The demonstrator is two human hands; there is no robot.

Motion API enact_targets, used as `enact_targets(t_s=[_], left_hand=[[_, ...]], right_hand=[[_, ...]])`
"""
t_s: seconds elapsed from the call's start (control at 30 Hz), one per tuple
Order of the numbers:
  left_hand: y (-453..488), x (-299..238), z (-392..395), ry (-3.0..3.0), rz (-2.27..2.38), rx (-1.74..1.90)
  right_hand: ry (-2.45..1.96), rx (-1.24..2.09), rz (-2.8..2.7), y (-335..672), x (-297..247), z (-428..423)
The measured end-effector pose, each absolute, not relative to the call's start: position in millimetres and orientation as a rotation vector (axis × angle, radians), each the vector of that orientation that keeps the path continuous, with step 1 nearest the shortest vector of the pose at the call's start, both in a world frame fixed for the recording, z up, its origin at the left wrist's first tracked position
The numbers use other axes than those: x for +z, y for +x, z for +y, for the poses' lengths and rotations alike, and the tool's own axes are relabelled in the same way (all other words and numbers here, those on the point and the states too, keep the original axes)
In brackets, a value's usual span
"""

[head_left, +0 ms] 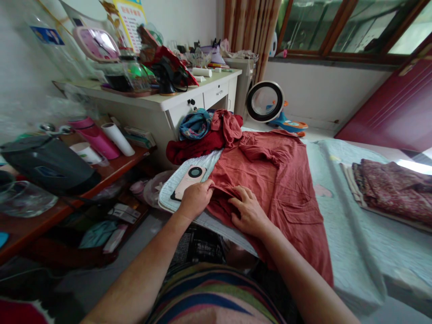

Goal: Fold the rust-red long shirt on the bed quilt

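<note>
A rust-red shirt (256,162) lies spread over the near edge of the bed, with a flap pocket on its right part and one side hanging over the edge. My left hand (197,197) is closed on the shirt's left edge, thumb and fingers pinching the cloth. Just to the right, my right hand (249,210) rests on the gathered cloth, fingers bent and apart, thumb away from them. Beside my left hand lies a phone (189,180) with a round dark camera ring. Behind it is a pile of dark red clothing (197,146) with a blue patterned cloth (195,124) on top.
Folded patterned clothes (394,186) lie on the light blue bed cover (351,198) at right. A cluttered white desk (189,96) stands behind. To the left is a wooden shelf (111,168) with a pink flask (96,137). A round-framed fan-like object (265,101) stands near the wall.
</note>
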State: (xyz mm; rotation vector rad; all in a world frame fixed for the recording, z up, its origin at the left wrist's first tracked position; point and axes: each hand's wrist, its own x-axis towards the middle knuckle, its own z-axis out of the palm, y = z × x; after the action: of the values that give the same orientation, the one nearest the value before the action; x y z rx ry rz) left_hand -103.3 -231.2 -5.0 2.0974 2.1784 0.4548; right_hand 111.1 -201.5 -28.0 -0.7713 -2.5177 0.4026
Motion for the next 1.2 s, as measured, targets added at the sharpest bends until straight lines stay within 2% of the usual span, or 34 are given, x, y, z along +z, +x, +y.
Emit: enact_targets(t_s=[0.2, 0.47, 0.57, 0.87, 1.03, 1.2], left_hand=[[-111.0, -4.6, -224.8, 2.122, 2.208, 0.503], [-112.1, -4.6, -229.9, 2.204, 1.867, 0.994], [-113.4, -4.5, -235.0, 2.163, 1.714, 1.061], [-117.5, -14.6, -242.0, 2.383, 1.793, 0.654], [-114.3, -21.3, -242.0, 2.433, 2.020, 0.537], [-114.3, -17.1, -239.8, 2.424, 2.027, 0.467]], right_hand=[[-0.723, 0.357, -2.579, 113.7, -30.9, -200.0], [-0.708, 0.372, -2.492, 112.9, -34.9, -200.9], [-0.714, 0.405, -2.446, 113.5, -35.0, -200.8], [-0.741, 0.403, -2.522, 111.9, -34.9, -201.3], [-0.716, 0.422, -2.451, 111.9, -36.1, -201.1], [-0.713, 0.465, -2.393, 112.1, -35.2, -200.9]])
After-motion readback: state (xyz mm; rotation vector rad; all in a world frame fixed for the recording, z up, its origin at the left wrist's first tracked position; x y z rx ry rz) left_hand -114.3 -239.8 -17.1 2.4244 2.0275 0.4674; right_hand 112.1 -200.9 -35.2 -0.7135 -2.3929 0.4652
